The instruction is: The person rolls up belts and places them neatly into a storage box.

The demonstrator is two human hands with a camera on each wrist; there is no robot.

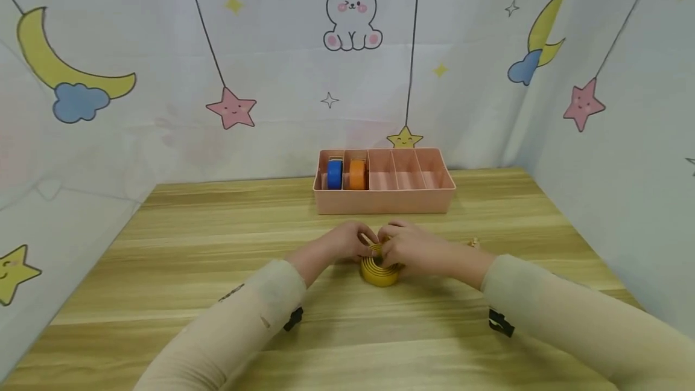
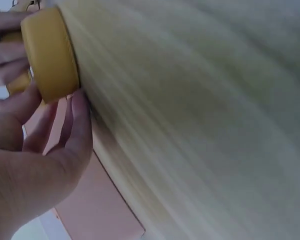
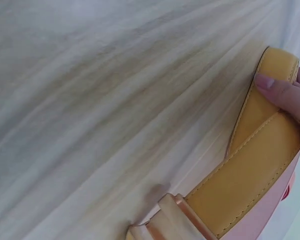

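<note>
A yellow stitched belt (image 1: 380, 277) is wound into a coil on the wooden table. My left hand (image 1: 347, 241) grips the coil's left and far side, thumb and fingers curled against it. On the coil's right side my right hand (image 1: 408, 250) holds it, with fingertips at the opening in its middle. In the right wrist view the right thumb presses on the yellow belt (image 3: 250, 165), and a loose length runs off to a gold buckle (image 3: 172, 220). That buckle (image 1: 475, 242) shows just past the right forearm in the head view.
A pink divided box (image 1: 383, 203) stands behind the hands, near the back curtain. Its two leftmost compartments hold a blue rolled belt (image 1: 335, 174) and an orange rolled belt (image 1: 357, 174). Printed white curtains (image 1: 282, 71) enclose the table at the back and sides.
</note>
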